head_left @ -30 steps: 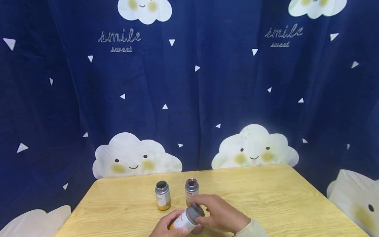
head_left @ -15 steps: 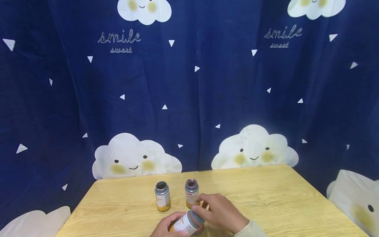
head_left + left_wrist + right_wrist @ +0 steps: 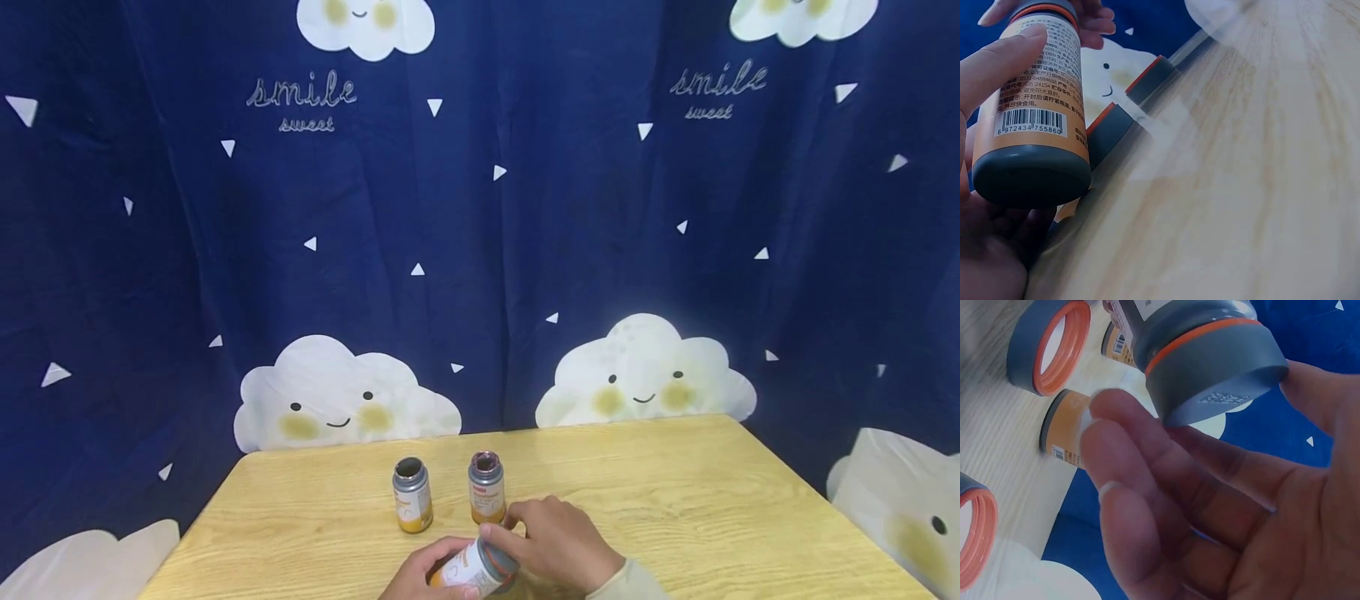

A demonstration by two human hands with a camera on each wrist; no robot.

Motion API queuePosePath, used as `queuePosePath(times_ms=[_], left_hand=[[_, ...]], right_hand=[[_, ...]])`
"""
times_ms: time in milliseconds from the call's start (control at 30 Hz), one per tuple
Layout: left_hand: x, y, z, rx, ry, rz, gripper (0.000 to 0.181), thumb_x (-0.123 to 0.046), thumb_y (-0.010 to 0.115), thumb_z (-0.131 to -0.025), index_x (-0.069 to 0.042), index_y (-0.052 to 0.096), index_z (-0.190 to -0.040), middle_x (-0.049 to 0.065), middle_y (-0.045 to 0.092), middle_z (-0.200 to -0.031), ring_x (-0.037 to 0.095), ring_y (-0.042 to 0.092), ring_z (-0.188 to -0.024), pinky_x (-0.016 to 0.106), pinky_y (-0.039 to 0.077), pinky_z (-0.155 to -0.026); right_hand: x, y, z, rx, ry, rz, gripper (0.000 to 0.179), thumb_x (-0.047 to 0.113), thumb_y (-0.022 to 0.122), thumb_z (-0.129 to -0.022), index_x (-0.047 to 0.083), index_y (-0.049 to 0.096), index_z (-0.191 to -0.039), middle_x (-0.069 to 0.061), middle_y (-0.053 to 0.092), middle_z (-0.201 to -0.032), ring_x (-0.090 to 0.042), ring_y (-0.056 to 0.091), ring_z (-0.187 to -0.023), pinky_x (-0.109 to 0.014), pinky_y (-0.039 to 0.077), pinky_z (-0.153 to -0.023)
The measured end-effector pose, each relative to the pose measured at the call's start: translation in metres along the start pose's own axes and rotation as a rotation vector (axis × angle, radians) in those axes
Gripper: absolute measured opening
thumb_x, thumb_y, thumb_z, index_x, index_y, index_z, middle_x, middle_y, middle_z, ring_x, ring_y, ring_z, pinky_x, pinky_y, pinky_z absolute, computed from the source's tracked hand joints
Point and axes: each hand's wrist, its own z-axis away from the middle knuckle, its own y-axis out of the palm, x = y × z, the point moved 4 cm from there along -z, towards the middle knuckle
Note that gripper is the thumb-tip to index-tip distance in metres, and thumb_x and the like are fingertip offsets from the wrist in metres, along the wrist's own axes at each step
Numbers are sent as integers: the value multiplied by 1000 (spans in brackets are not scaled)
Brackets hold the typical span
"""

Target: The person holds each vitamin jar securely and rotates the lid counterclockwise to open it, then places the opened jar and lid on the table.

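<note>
A white-and-orange bottle (image 3: 463, 568) lies tilted in my left hand (image 3: 423, 573), which grips it round the body. In the left wrist view its barcode label (image 3: 1032, 122) and dark base face the camera. A grey lid (image 3: 1216, 369) with an orange ring sits on its neck. My right hand (image 3: 558, 546) holds this lid at its edge between thumb and index finger, the other fingers bent beside it. Two like bottles, one on the left (image 3: 412, 496) and one on the right (image 3: 487, 490), stand upright and uncapped just beyond my hands.
Two loose grey lids with orange insides, one (image 3: 1047, 347) near the bottles and one (image 3: 974, 531) farther off, rest on the wooden table (image 3: 675, 492). A dark blue curtain (image 3: 480, 250) with white clouds hangs behind the table's far edge.
My right hand has shifted from over the lid to its right side, its fingers lowering and its thumb moving over the lid. The left hand keeps its grip; the standing bottles stay put.
</note>
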Motion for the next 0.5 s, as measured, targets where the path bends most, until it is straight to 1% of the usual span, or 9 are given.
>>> queuePosePath(times_ms=[167,333,500], left_hand=[[1,0,-1,11,21,-10,47,-17,66,-90,-3,53,-133,13,62,-119,24,59,-101,32,50,-84],[0,-1,-2,-2,31,-35,47,-17,67,-90,-5,54,-133,12,62,-119,24,59,-100,32,50,-83],[-1,-1,-1,-1,25,-23,47,-17,67,-90,-4,54,-133,13,61,-120,24,59,-101,32,49,-83]], right_hand=[[0,2,0,6,-6,6,44,62,56,-88,21,69,-76,11,65,-71,-3,55,-62,-27,42,-52],[-1,3,-2,15,-32,-5,42,58,58,-89,19,70,-78,13,64,-70,-1,54,-62,-25,43,-53],[1,4,-3,36,-60,-25,38,53,59,-90,18,71,-81,15,63,-68,0,52,-59,-23,42,-53]])
